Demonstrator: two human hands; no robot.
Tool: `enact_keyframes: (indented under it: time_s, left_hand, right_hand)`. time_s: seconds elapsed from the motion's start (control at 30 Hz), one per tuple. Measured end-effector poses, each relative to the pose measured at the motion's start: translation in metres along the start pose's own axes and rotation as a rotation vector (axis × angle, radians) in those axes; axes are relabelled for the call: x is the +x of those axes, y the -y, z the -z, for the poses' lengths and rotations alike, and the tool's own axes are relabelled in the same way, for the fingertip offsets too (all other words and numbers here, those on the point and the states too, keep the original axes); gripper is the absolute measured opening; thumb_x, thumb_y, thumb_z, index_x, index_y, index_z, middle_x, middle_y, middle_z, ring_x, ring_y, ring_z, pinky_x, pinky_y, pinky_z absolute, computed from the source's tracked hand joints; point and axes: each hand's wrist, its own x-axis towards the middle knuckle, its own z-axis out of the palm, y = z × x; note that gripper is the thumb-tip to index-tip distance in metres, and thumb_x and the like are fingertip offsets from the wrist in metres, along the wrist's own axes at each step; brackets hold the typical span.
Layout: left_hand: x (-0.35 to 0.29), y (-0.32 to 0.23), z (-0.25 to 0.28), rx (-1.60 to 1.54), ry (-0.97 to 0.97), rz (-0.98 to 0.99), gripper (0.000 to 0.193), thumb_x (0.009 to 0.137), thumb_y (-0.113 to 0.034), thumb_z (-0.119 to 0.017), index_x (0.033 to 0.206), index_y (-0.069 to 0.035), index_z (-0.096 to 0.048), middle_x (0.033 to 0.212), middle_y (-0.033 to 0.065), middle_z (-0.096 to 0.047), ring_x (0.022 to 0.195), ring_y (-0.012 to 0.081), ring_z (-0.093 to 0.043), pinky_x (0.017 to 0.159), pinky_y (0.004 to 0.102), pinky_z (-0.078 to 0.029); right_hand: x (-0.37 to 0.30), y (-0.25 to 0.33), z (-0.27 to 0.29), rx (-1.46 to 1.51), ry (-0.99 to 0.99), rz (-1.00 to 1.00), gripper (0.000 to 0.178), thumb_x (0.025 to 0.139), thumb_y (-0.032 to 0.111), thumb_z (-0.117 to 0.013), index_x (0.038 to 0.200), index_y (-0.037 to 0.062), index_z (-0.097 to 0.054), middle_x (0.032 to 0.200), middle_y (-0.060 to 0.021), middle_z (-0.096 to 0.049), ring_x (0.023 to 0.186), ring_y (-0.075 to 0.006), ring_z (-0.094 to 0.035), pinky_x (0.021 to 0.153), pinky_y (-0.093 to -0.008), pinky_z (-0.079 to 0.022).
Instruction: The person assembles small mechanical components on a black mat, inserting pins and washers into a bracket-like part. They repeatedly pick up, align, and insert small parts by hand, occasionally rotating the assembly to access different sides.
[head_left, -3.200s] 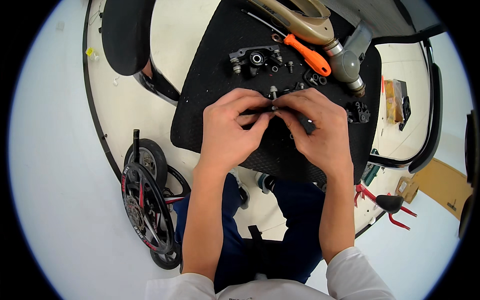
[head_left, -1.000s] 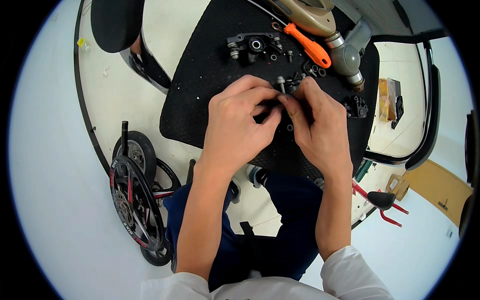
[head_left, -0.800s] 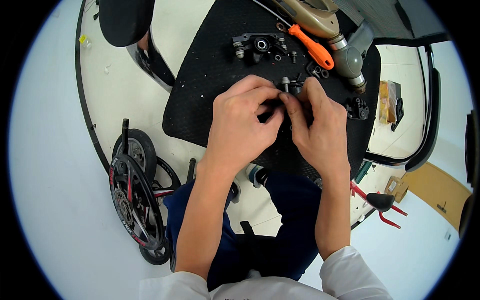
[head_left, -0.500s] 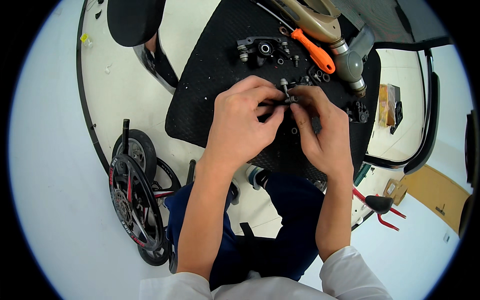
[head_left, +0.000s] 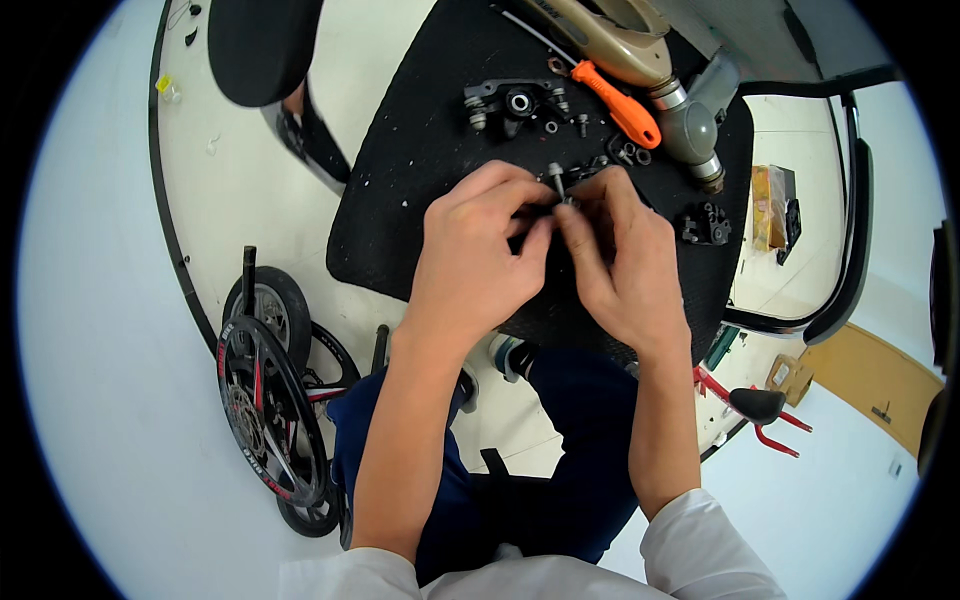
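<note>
The small bolt (head_left: 556, 180) sticks up between your fingertips over the middle of the black mat (head_left: 420, 190), and it is the only piece you have in hand. Nearest you, your left hand (head_left: 478, 255) curls closed, thumb and forefinger pinching at the bolt's lower end; your right hand (head_left: 625, 265) closes in from the other side, its fingertips meeting the left's on the same spot. What lies under the bolt is hidden by your fingers, so I cannot tell whether it is already seated in a part or just held with one.

By the look of it, you are in the middle of the job, not near its end. Just past your hands, toward the mat's far edge, loose nuts and washers (head_left: 630, 153) lie unfitted. A dark caliper-like body (head_left: 512, 101) sits beyond them, apart from anything, and a second small black block (head_left: 706, 223) waits near the mat's right edge. The orange-handled screwdriver (head_left: 615, 102) lies at the far edge, untouched, against the tan frame tube (head_left: 620, 50). So several pieces look left to join.
</note>
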Motion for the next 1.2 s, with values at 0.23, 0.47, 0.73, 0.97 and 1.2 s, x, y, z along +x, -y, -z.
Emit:
enact_keyframes:
  time_s: [0.23,0.47,0.73,0.97,1.2]
  left_hand:
    - [0.000,-0.006,0.000,-0.022,0.024,0.033,0.017,0.076,0.010,-0.070,0.093,0.006,-0.071,0.098,0.0106,-0.070,0.084,0.0178,-0.073,0.075,0.0281,-0.064]
    - [0.002,-0.008,-0.001,0.003,0.090,0.036,0.018,0.078,0.013,-0.068,0.095,0.008,-0.070,0.102,0.0109,-0.068,0.087,0.0152,-0.070,0.076,0.0273,-0.064]
    - [-0.003,0.007,0.012,-0.027,0.092,0.123,0.018,0.080,0.015,-0.067,0.098,0.011,-0.068,0.107,0.0100,-0.066,0.087,0.0119,-0.066,0.070,0.0223,-0.060]
    - [-0.007,0.015,0.032,0.006,0.008,0.082,0.018,0.080,0.015,-0.067,0.098,0.010,-0.068,0.109,0.0104,-0.067,0.082,0.0082,-0.064,0.063,0.0172,-0.053]
    - [-0.004,0.006,0.021,0.003,0.024,0.090,0.017,0.083,0.014,-0.068,0.099,0.011,-0.067,0.109,0.0098,-0.065,0.081,0.0074,-0.062,0.064,0.0165,-0.053]
  right_hand:
    - [0.005,-0.013,0.006,0.090,-0.034,0.151,0.015,0.087,0.002,-0.067,0.100,-0.0013,-0.062,0.087,-0.0182,-0.066,0.080,-0.0348,-0.067,0.071,-0.0382,-0.053]
    - [0.011,-0.025,0.021,0.247,0.080,0.090,0.010,0.082,0.000,-0.069,0.090,-0.0025,-0.064,0.084,-0.0173,-0.067,0.079,-0.0360,-0.066,0.071,-0.0387,-0.052]
    - [0.022,-0.024,0.013,0.244,0.157,0.299,0.014,0.078,0.000,-0.071,0.091,-0.0028,-0.066,0.088,-0.0161,-0.068,0.086,-0.0369,-0.067,0.076,-0.0412,-0.054]
    - [0.013,-0.004,-0.004,0.166,-0.002,0.285,0.012,0.080,0.004,-0.068,0.090,-0.0011,-0.069,0.083,-0.0129,-0.063,0.083,-0.0324,-0.067,0.073,-0.0412,-0.055]
    - [0.007,-0.015,-0.005,0.151,-0.083,0.239,0.018,0.078,0.004,-0.071,0.095,-0.0009,-0.069,0.087,-0.0126,-0.064,0.077,-0.0303,-0.066,0.071,-0.0394,-0.056]
